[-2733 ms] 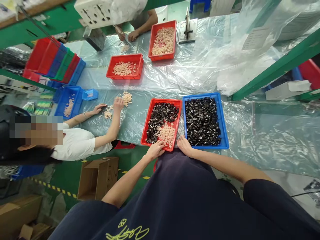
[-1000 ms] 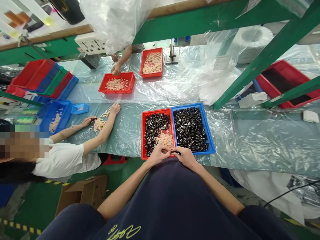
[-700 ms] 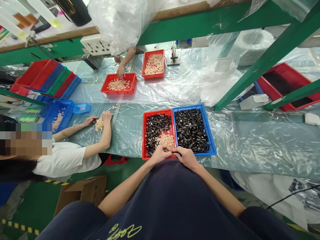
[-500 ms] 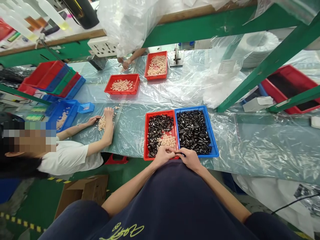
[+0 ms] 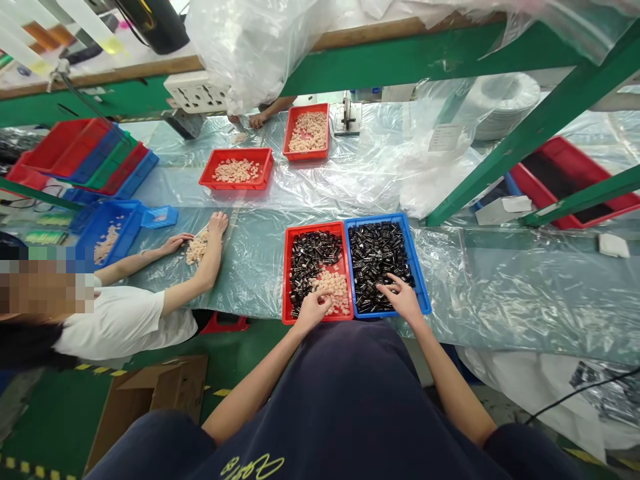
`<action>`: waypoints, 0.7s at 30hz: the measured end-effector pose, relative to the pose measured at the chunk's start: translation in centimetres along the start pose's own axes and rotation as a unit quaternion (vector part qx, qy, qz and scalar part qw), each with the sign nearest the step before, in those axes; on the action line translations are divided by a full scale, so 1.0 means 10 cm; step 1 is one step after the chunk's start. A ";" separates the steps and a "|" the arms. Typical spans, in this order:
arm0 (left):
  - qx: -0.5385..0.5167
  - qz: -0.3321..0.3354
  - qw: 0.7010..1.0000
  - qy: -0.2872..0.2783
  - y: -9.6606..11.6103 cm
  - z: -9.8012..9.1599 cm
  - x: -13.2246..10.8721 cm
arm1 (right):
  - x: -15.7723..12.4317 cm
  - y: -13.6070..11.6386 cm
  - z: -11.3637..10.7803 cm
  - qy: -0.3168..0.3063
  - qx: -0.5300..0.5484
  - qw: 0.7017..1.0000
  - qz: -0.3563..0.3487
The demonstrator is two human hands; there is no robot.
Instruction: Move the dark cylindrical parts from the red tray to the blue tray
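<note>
My left hand (image 5: 315, 309) is over the near part of the red tray (image 5: 287, 280), at the edge of a heap of small beige pieces (image 5: 336, 287). Its fingers and thumb are slightly apart, and nothing shows between them. Black parts with shiny ends (image 5: 307, 257) fill the far and left part of that tray. My right hand (image 5: 403, 299) reaches over the blue tray (image 5: 424, 293), fingers spread just above many similar black parts (image 5: 377, 250). I see nothing held in it. The two trays stand side by side at the table's near edge.
At left a co-worker's hands (image 5: 217, 227) handle a beige pile (image 5: 197, 248). Two red trays (image 5: 236, 185) of beige pieces stand farther back, near another person's hand (image 5: 259, 120). A green post (image 5: 480, 163) rises at right; stacked trays (image 5: 100, 160) stand left.
My hands were together at the front of the two trays, around a small dark part. Now they are apart: the left over the beige pieces, the right over the blue tray.
</note>
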State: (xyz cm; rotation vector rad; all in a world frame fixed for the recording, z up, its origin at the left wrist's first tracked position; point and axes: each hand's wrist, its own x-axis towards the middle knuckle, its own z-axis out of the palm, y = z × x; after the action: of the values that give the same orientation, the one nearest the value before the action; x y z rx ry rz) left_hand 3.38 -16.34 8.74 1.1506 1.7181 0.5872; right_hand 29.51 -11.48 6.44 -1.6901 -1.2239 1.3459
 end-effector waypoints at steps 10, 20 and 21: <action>0.084 0.185 0.979 -0.028 0.35 0.09 -0.12 | -0.05 -0.45 -0.08 -0.083 0.295 0.942 0.136; 0.137 0.353 0.925 -0.040 0.66 0.05 -0.21 | -0.42 -0.89 0.63 -0.217 0.468 0.813 0.271; 0.140 0.352 0.924 -0.044 0.64 0.05 -0.21 | -0.43 -0.88 0.65 -0.231 0.465 0.812 0.266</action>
State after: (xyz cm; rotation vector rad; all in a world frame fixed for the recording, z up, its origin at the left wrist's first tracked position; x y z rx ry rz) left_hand 6.78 -15.48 14.49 1.9972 1.3063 0.7101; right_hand 20.76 -12.73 14.09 -0.9946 -0.1136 2.2847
